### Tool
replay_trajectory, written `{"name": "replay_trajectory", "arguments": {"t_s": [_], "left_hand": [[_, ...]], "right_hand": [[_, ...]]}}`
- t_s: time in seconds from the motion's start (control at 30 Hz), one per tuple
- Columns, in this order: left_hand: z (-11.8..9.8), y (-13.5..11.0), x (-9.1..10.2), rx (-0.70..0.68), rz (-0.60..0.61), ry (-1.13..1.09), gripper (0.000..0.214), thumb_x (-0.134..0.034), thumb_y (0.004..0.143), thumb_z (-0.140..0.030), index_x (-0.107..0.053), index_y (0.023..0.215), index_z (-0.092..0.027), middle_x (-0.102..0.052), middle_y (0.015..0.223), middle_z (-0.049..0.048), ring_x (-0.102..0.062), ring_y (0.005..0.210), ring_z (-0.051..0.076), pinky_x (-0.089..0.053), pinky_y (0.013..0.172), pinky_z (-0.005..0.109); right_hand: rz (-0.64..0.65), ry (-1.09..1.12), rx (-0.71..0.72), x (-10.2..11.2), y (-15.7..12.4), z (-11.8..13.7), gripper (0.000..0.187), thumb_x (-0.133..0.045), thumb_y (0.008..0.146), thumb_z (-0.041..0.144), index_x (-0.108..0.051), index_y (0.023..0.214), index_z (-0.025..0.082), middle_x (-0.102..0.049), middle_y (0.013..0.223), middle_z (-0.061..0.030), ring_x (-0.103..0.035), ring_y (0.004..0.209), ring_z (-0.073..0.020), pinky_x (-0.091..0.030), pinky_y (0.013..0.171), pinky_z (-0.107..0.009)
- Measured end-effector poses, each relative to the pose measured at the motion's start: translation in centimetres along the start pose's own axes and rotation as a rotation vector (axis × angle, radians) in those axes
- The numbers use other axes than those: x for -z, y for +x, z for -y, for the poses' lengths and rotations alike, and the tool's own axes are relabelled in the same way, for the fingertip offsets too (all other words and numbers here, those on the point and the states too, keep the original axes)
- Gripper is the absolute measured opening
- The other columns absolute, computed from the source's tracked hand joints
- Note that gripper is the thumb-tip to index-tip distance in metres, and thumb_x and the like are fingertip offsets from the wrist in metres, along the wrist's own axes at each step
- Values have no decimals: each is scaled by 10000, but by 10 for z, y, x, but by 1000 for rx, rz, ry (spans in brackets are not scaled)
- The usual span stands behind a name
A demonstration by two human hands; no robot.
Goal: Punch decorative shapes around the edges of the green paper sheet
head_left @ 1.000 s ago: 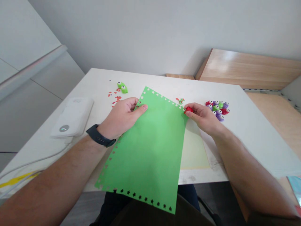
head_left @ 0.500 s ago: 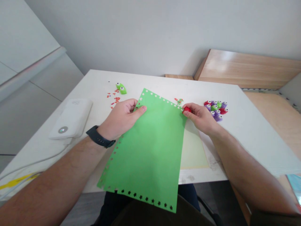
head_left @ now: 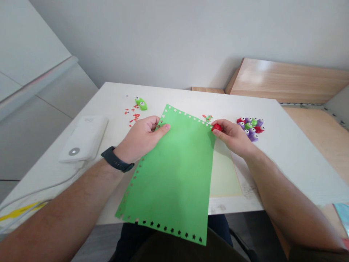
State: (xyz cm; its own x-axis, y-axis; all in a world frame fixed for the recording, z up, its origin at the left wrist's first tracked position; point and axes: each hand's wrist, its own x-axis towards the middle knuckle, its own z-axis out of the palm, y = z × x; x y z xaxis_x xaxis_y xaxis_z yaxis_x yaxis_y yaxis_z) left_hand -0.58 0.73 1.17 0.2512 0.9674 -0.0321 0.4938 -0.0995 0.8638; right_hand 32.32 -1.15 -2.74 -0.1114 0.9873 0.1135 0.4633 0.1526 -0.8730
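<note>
A green sheet of paper (head_left: 174, 171) hangs tilted toward me, its lower end past the desk's front edge. Star-shaped holes run along its top, left and bottom edges. My left hand (head_left: 145, 136) pinches the upper left edge, thumb on top and fingers behind. At the upper right corner, my right hand (head_left: 231, 135) grips a small red paper punch (head_left: 217, 127), which sits on the paper's edge. Whether the punch is pressed down cannot be seen. Small green and red paper bits (head_left: 208, 118) lie just beyond that corner.
Several purple, red and green punches (head_left: 250, 128) with eye-like tops cluster right of my right hand. Green punches (head_left: 141, 104) and red paper scraps (head_left: 134, 118) lie at the back left. A white device (head_left: 85, 138) with a cable stands left; a pale yellow sheet (head_left: 225, 171) lies underneath.
The lower end of the green sheet has shifted slightly to the right. Both hands keep their grips in nearly the same place.
</note>
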Motion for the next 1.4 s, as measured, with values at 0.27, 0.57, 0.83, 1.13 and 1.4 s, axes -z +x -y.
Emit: {"name": "replay_trajectory", "arguments": {"t_s": [0.27,0.57,0.83,1.13,1.4], "left_hand": [[5,1,1,2,-7,56,341,-656,920,-534,-586,788,-227,-580,628,-9,-459,524,154,-243,486,273],[2,1,1,4,7,86,384,-662,910,-532,-511,721,-233,-439,564,-43,-385,498,140,-237,484,272],[1,1,1,-6,22,117,374,-647,912,-547,-541,742,-231,-511,591,-25,-443,523,156,-281,493,271],[9,3,1,-27,85,170,379,-621,929,-548,-545,738,-229,-503,600,-29,-451,537,153,-286,496,263],[1,1,1,-33,39,146,331,-681,864,-516,-568,715,-242,-562,596,-9,-486,543,183,-286,477,283]], "right_hand": [[-60,177,-44,0,0,12,362,-771,882,509,-715,1102,227,-688,936,-28,-600,851,-191,-483,816,-347],[-188,245,-93,0,5,10,444,-783,855,574,-708,1121,226,-723,964,-43,-643,866,-186,-537,807,-347],[-182,201,-27,0,7,4,425,-721,904,603,-699,1125,241,-713,1093,-58,-646,993,-204,-567,886,-360],[-300,31,-41,7,5,1,449,-714,910,572,-721,1213,241,-721,1015,-55,-633,903,-206,-552,769,-352],[-404,-63,-45,33,6,-7,480,-838,820,482,-682,1190,218,-754,1007,-89,-697,890,-239,-568,865,-446]]}}
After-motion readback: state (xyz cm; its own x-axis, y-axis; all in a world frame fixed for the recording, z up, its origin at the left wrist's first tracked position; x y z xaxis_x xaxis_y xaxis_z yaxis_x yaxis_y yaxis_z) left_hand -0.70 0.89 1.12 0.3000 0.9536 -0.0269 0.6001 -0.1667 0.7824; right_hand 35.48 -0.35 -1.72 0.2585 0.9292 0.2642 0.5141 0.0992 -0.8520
